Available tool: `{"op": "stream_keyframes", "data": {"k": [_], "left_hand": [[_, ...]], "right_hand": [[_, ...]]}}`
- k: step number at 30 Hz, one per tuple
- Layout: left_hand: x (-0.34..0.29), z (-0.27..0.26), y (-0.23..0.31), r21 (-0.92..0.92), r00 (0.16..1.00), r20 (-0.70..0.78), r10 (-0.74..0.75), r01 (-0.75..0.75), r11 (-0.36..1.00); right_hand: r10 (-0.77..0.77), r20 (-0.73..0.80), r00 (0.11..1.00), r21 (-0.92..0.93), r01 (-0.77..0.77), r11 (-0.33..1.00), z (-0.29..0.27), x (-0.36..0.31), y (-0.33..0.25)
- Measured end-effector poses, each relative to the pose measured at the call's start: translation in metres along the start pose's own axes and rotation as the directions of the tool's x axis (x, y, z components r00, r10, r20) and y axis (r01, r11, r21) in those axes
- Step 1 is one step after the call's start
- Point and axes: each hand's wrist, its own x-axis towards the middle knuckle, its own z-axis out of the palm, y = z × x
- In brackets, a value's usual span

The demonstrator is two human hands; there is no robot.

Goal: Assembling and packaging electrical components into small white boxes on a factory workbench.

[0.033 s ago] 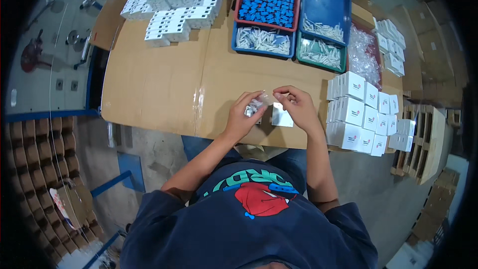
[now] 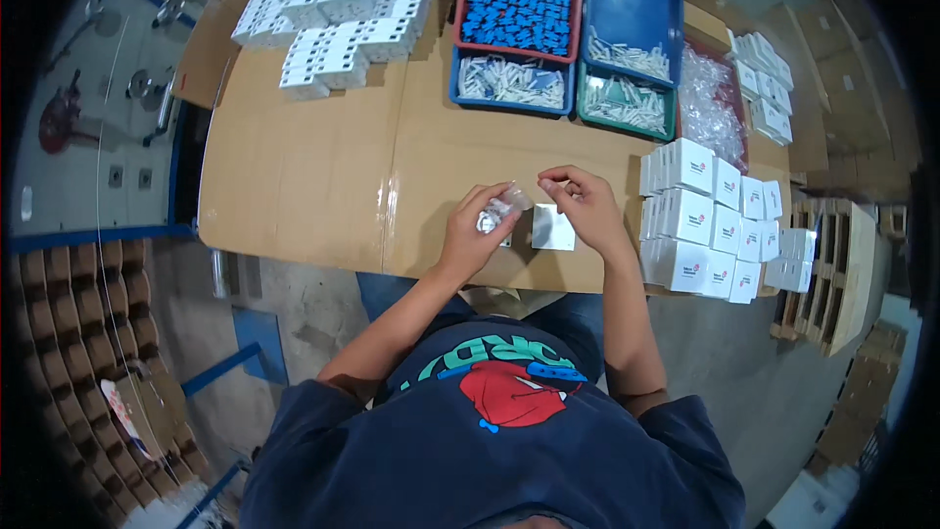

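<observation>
My left hand (image 2: pixel 477 232) is closed around a small clear plastic bag (image 2: pixel 499 213) with white and shiny pieces inside. The bag's loose end points toward my right hand (image 2: pixel 585 204). That hand's thumb and forefinger are pinched together just beside the bag, and whatever may be between them is too small to make out. Below my right fingers, a flat white square piece (image 2: pixel 552 228) lies on the cardboard-covered table (image 2: pixel 304 162). Part of another light piece shows under my left hand, mostly hidden.
Beyond my hands stand a red tray (image 2: pixel 457 34) of blue parts, blue trays (image 2: pixel 513 110) and a green tray (image 2: pixel 627 132) with small white pieces. Clear bags (image 2: pixel 712 103) fill a box. White boxes (image 2: pixel 690 216) are stacked at right, white units (image 2: pixel 338 15) at far left.
The view has shifted slightly. My hands keep nearly the same pose, and the bag's loose end has changed shape a little near my right fingertips.
</observation>
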Motion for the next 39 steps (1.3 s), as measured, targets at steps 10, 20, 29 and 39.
{"op": "stream_keyframes", "data": {"k": [10, 20, 29, 39], "left_hand": [[-0.007, 0.004, -0.007, 0.047, 0.997, 0.039, -0.069, 0.068, 0.997], [-0.008, -0.001, -0.002, 0.052, 0.994, 0.062, -0.094, 0.090, 0.995], [-0.010, -0.004, -0.004, 0.029, 0.990, 0.062, -0.127, 0.126, 0.992], [-0.008, -0.001, -0.003, 0.046, 0.990, 0.054, -0.129, 0.127, 0.991]], "right_hand": [[-0.231, -0.498, 0.836, -0.569, -0.114, 0.814, -0.109, 0.116, 0.057], [-0.236, -0.515, 0.824, -0.728, -0.275, 0.627, -0.147, 0.187, 0.099], [-0.344, -0.494, 0.799, -0.766, -0.213, 0.607, -0.148, 0.189, 0.113], [-0.254, -0.488, 0.835, -0.773, -0.279, 0.570, -0.149, 0.189, 0.119]]}}
